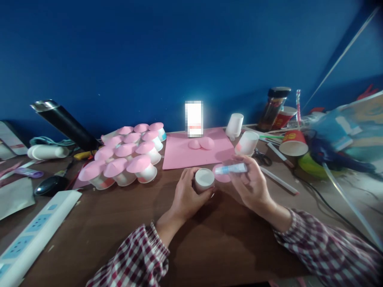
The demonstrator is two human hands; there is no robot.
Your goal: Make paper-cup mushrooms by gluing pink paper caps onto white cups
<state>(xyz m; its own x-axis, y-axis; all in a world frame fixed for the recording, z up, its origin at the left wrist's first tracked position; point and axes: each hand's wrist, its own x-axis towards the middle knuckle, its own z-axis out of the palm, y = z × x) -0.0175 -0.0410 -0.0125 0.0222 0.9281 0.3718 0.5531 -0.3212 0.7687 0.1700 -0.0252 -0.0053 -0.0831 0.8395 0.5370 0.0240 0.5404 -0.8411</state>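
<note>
My left hand is wrapped round a small white paper cup low over the desk, its pale round end facing up. To the right, my right hand grips a slim white-and-blue tube, held sideways with its tip pointing at the cup but apart from it. The tube is blurred, so its label cannot be read. Beneath the tube lies a pink paper cone on the desk. Two more pink paper cones rest on a pink sheet behind the cup.
Several white cups topped with pink cones stand in rows at left. A power strip, a mouse and a black flask are further left. White cups, scissors and a red cup lie at right.
</note>
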